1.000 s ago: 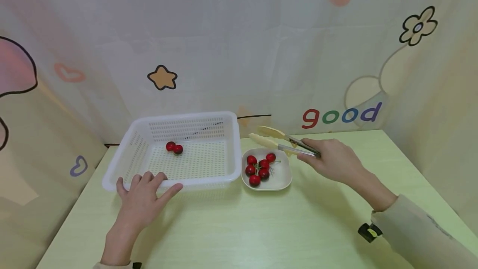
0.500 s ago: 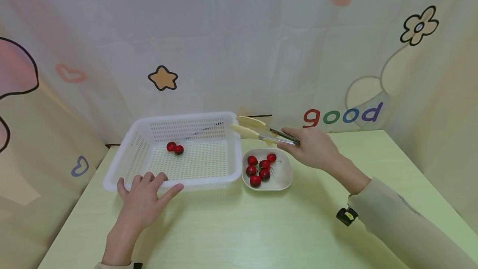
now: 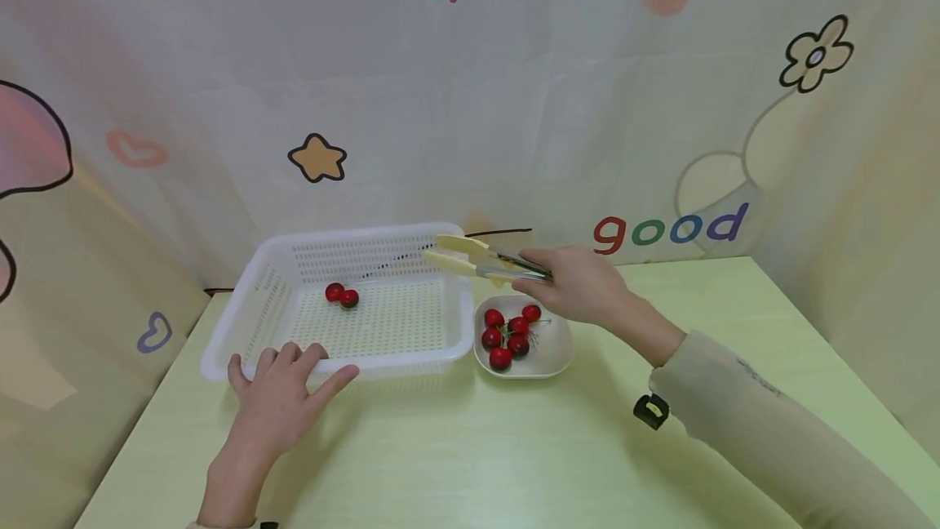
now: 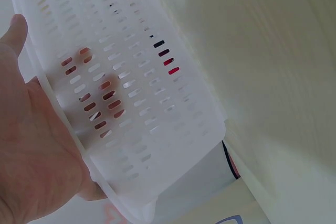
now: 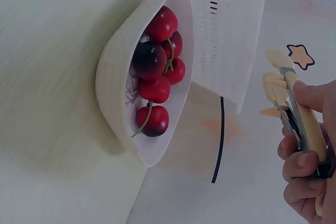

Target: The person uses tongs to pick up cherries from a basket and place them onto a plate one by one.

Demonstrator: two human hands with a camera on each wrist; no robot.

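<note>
My left hand [image 3: 275,406] rests on the front rim of a white perforated basket [image 3: 411,361], its fingers over the edge and the thumb along it. Two red cherries [image 3: 348,299] lie on the basket's floor. My right hand [image 3: 583,284] grips metal tongs with cream tips [image 3: 458,245]; the tips are apart, over the basket's right side, with nothing between them. Below the right hand sits a small white dish [image 3: 554,349] of several red cherries [image 3: 501,359]. In the right wrist view, the fingers curl round the tongs [image 5: 302,116], and green stems show on the cherries [image 5: 153,120].
The dish stands beside the basket's right wall on a pale green table [image 3: 470,447]. Behind the table hangs a printed curtain [image 3: 514,129] with a star, a flower and the word "good". More curtain hangs at both sides.
My right hand has moved left with the tongs, whose tips went from above the dish to above the basket's right side. The left hand has kept its place on the rim.
</note>
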